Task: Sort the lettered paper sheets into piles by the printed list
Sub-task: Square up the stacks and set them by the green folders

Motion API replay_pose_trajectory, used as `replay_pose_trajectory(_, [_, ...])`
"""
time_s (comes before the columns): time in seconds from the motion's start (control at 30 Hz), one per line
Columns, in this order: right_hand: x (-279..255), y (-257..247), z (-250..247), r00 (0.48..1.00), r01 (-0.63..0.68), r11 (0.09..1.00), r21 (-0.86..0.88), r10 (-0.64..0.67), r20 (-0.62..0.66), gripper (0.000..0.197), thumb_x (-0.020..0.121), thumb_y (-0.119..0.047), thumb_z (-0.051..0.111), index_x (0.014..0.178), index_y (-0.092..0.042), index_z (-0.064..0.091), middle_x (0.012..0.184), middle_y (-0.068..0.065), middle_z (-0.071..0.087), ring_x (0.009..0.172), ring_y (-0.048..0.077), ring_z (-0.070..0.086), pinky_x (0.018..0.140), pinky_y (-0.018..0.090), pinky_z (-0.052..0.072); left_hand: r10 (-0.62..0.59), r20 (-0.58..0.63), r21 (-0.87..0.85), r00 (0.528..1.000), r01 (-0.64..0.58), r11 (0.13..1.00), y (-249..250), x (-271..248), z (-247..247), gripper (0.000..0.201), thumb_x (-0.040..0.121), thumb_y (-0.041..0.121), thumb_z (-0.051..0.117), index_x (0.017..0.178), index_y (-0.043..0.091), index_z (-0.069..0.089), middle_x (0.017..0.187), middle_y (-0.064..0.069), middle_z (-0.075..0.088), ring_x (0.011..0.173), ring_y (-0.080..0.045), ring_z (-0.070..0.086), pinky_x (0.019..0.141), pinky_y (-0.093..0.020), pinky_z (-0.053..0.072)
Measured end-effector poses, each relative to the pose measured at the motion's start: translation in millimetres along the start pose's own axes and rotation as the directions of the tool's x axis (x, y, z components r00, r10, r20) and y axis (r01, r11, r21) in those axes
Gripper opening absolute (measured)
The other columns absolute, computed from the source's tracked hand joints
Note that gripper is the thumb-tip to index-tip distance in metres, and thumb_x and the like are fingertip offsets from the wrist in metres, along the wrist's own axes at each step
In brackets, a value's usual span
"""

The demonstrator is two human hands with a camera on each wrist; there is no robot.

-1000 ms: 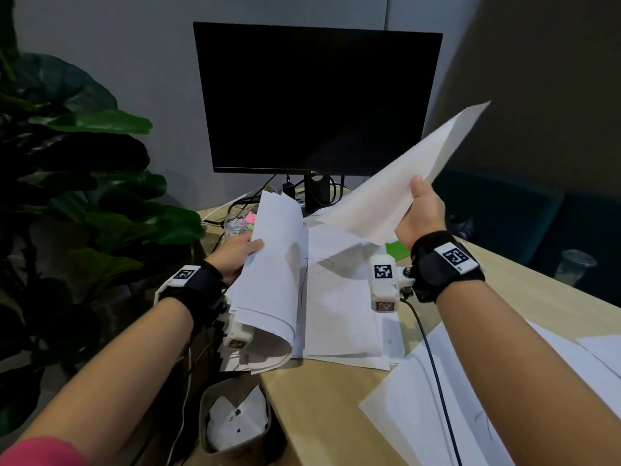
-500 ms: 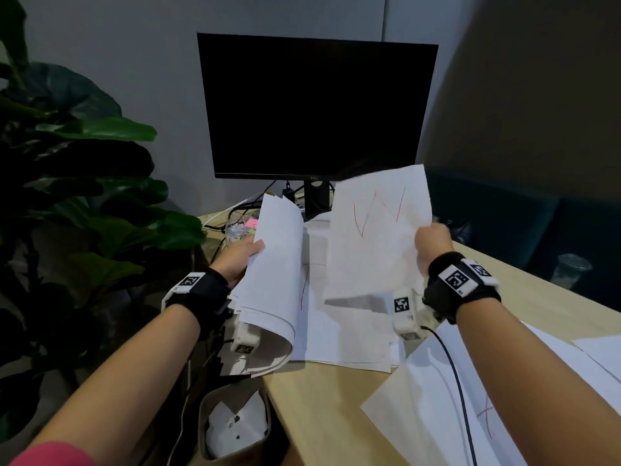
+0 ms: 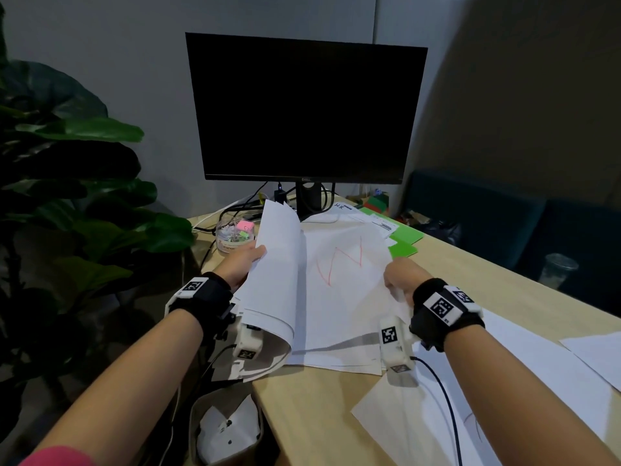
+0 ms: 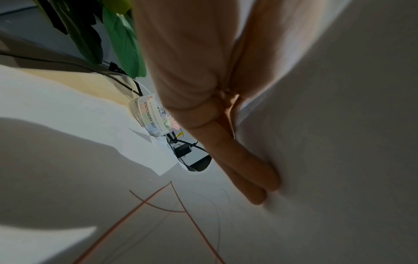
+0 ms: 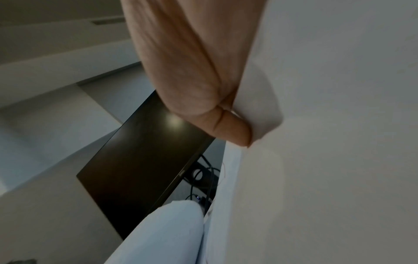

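Paper covers the lower right of the head view: loose white sheets [image 3: 504,391] lie on the wooden desk [image 3: 319,415], one with a faint pen mark near the bottom right edge. Below the desk's near left corner, at bottom centre, stands a waste bin [image 3: 228,428] with crumpled paper inside.

Centre frame, the left hand [image 3: 240,262] holds a thick bundle of sheets [image 3: 275,274] bent upward off the desk's left edge; its thumb lies over the bundle's left margin, and the left wrist view shows straight fingers [image 4: 248,171] laid flat against the back of the paper, so the bundle is pinched between thumb and fingers. In that view a sheet with a red-lined letter shape [image 4: 162,210] lies underneath.

Just right of the bundle, the sheet with a red letter [image 3: 339,284] rests on top of the desk pile [image 3: 336,358]. The right hand [image 3: 401,275] sits at this sheet's right edge, fingers curled down over it; the right wrist view shows the thumb [image 5: 228,128] pressed against the paper, pinching the margin.

Farther back, at left centre, a clear stationery tub [image 3: 235,235] with coloured clips stands by the cables. To the right lie printed pages [image 3: 373,223] and green folders [image 3: 403,242]. A dark monitor [image 3: 305,109] fills the upper centre, and a leafy plant [image 3: 74,183] occupies the left side. A clear cup [image 3: 557,270] stands at far right.
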State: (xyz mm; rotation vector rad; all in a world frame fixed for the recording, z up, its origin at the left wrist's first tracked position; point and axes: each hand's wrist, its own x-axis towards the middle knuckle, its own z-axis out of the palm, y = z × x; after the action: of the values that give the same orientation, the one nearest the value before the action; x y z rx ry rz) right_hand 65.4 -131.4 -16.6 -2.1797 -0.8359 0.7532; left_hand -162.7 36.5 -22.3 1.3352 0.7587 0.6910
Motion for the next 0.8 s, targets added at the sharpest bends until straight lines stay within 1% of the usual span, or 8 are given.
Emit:
replay_pose_trajectory(0.07, [-3.1,-1.6,9.1,0.999,0.009,1.0,0.029,-0.01,0.032,0.053,0.091,0.006,0.036,0.143,0.009,0.026,0.08,0.008,0.044,0.06,0.015,0.037,0.033,0.014,0.034,0.005,0.007,0.009,1.0,-0.006,1.0,-1.2,0.2,0.6,0.029,0.103,0.007,0.035,0.129,0.001,0.048,0.093,-0.001,0.062,0.058,0.0,0.067,0.051,-0.012,0.05])
replay_pose_trajectory(0.17, [-10.7,-3.5,28.0,0.997,0.021,0.998,0.054,-0.025,0.076,0.082,0.085,0.007,0.037,0.153,-0.017,-0.003,0.114,0.024,0.055,0.065,0.023,0.045,0.045,0.024,0.03,0.021,0.016,0.034,1.0,-0.022,0.999,-2.1,1.8,1.1,0.029,0.102,0.006,0.036,0.127,-0.002,0.049,0.09,-0.002,0.065,0.06,-0.003,0.068,0.053,-0.014,0.051])
replay_pose_trajectory(0.23, [-18.6,-7.0,38.0,0.991,0.032,0.999,0.042,-0.038,0.13,0.087,0.085,0.004,0.036,0.15,-0.026,-0.014,0.094,0.021,0.058,0.053,0.02,0.04,0.042,0.022,0.028,0.035,0.013,0.024,0.999,-0.035,0.999,-3.2,2.6,2.4,0.026,0.102,0.006,0.036,0.123,0.002,0.051,0.079,0.004,0.071,0.061,-0.004,0.068,0.053,-0.014,0.051])
replay_pose_trajectory(0.33, [-25.6,-12.1,46.6,0.984,0.062,0.995,0.079,-0.075,0.162,0.084,0.088,0.003,0.033,0.15,-0.029,-0.014,0.091,0.02,0.058,0.049,0.018,0.038,0.036,0.021,0.028,0.04,0.012,0.014,0.999,-0.041,0.999,-5.3,4.2,3.5,0.02,0.102,0.006,0.037,0.11,0.006,0.055,0.074,0.007,0.072,0.062,-0.005,0.069,0.054,-0.015,0.052])
replay_pose_trajectory(0.43, [-24.0,-11.0,53.4,0.984,0.073,0.992,0.099,-0.088,0.155,0.083,0.086,0.005,0.03,0.151,-0.031,-0.007,0.07,0.011,0.05,0.048,0.017,0.037,0.035,0.018,0.026,0.035,0.017,0.021,0.999,-0.035,0.999,-5.4,4.8,4.2,0.021,0.102,0.007,0.038,0.101,0.011,0.059,0.079,0.003,0.072,0.063,-0.006,0.069,0.056,-0.016,0.053])
replay_pose_trajectory(0.67, [-13.5,-3.6,56.9,0.985,0.052,0.987,0.15,-0.075,0.155,0.078,0.087,0.004,0.027,0.152,-0.029,0.0,0.074,0.013,0.051,0.055,0.021,0.042,0.045,0.023,0.031,0.035,0.027,0.026,0.999,-0.036,0.999,-8.1,8.7,0.2,0.021,0.102,0.009,0.037,0.114,0.009,0.054,0.092,0.0,0.068,0.068,-0.006,0.069,0.062,-0.019,0.053])
replay_pose_trajectory(0.73, [-11.5,-1.7,55.2,0.989,0.048,0.979,0.197,-0.074,0.13,0.074,0.089,0.004,0.026,0.152,-0.027,0.001,0.093,0.018,0.057,0.065,0.024,0.049,0.048,0.023,0.037,0.043,0.031,0.038,0.999,-0.044,0.998,-8.9,9.0,-1.7,0.02,0.102,0.009,0.037,0.108,0.01,0.056,0.094,-0.001,0.066,0.067,-0.006,0.069,0.059,-0.018,0.054])
replay_pose_trajectory(0.8, [-6.8,0.1,54.4,0.997,0.051,0.967,0.248,-0.064,0.047,0.071,0.093,0.003,0.029,0.152,-0.024,0.0,0.129,0.017,0.048,0.093,0.028,0.054,0.07,0.027,0.044,0.044,0.029,0.059,0.999,-0.045,0.997,-8.6,8.8,-1.7,0.021,0.102,0.009,0.038,0.103,0.012,0.058,0.091,0.0,0.068,0.067,-0.006,0.069,0.059,-0.017,0.053])
